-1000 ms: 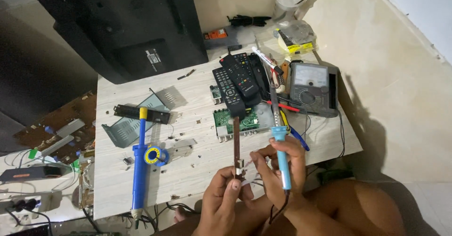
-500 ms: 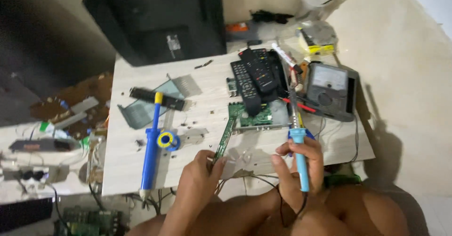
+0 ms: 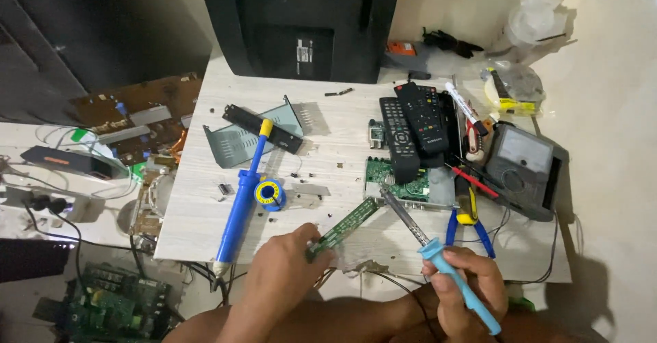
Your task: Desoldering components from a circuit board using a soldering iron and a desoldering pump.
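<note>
— Holding anything in the left hand [image 3: 284,274]?

— Yes, its fingers are closed on the near end of a narrow green circuit strip [image 3: 345,224]. That strip runs away from the hand, up and to the right, with its far end close to the green board [image 3: 400,182] that lies under the remotes [image 3: 414,127].

— And the right hand [image 3: 465,285]?

— Wrapped tight round the blue handle of a soldering iron [image 3: 428,237]. The handle slants down to the right past the fingers; the metal shaft points up and to the left, towards the far end of the strip.

— So how do the two long axes sit?

— They lean towards each other like a narrow roof. The strip climbs rightward, the iron climbs leftward, and the tip ends just beside the strip's far end, near the edge of the green board. Whether the tip touches the strip I cannot tell.

— Which hand is nearer that meeting place?

— About level, I'd judge; the left is at the strip's near end, the right a full shaft-length off on the other side.

— What else lies on the surface [image 3: 328,131]?

— A blue desoldering pump [image 3: 241,202] lies lengthwise left of the left hand, a small solder spool [image 3: 269,194] just beside it. Blue-handled pliers [image 3: 469,223] lie above the right hand, and a grey meter [image 3: 523,168] sits further right
</note>
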